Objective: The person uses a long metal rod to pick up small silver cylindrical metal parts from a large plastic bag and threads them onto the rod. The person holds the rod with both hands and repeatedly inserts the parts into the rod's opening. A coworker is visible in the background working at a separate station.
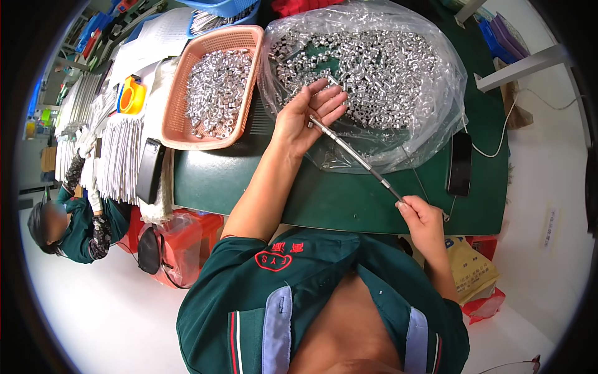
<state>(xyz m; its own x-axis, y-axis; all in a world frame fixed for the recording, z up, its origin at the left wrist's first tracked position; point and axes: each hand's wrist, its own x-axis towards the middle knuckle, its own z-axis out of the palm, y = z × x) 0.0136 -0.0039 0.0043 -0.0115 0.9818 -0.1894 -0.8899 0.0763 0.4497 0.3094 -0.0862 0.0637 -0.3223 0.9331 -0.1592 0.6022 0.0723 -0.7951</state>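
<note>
My left hand (309,115) is turned palm up with its fingers stretched out, over the near left edge of a clear plastic bag. A small silver piece shows at the palm, by the far end of a thin metal rod (355,156). Silver sleeve-like sections sit along that rod, and its near end is dark. My right hand (423,221) pinches the near end between thumb and fingers, low over the table's front edge. Many small silver metal sleeves (386,75) lie spread on the opened bag (445,118).
A pink basket (168,118) of small metal pieces stands left of the bag. Phones (460,163) (150,171) lie on the green table (249,187). Bundled white rods (118,156) and a yellow tape dispenser (131,95) are further left. Another person (84,221) works at far left.
</note>
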